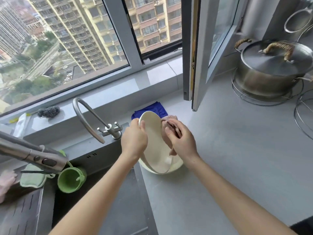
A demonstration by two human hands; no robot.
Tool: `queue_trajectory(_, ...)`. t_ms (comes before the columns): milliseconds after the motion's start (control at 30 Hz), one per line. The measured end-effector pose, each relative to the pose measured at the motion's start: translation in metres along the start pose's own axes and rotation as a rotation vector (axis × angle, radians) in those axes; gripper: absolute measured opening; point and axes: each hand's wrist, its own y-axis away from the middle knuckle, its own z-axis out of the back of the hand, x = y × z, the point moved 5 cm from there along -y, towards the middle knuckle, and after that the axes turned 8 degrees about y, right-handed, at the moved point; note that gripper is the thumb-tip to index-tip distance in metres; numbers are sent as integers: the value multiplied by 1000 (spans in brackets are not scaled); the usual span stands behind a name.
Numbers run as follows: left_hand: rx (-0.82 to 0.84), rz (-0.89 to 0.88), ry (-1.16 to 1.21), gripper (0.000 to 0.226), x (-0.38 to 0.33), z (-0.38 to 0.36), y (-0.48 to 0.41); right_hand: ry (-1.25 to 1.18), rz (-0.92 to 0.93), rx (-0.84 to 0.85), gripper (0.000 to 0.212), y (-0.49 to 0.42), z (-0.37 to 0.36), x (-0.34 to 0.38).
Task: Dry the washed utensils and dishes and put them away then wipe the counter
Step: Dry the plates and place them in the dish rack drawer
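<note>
A cream plate [155, 143] stands on edge above the grey counter [237, 158], tilted, its lower rim resting in another cream dish [177, 167] that lies on the counter. My left hand [133, 138] grips the plate's upper left rim. My right hand [181, 141] presses a pinkish-brown cloth [169, 126] against the plate's right face. A blue cloth [152, 110] lies behind the plate by the wall.
To the left are the sink [105, 192], a curved tap [89, 119], a pull-out sprayer [33, 156], a green cup [71, 179] and a green pad [33, 178]. A lidded steel pot [271, 70] sits back right. An open window sash [198, 56] juts over the counter. Another person's hand [6, 184] shows at far left.
</note>
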Motion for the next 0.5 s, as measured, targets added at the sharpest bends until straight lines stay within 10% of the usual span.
queue_trajectory(133,-69,-93,50,30,-11,16,2,-177,219,395,39,12,-65,7)
queue_trajectory(267,-83,-139,54,24,-29,29,10,187,293,184,47,-25,-59,2)
queue_trajectory(500,-215,-58,97,30,-34,35,8,58,-83,353,48,14,-63,-2)
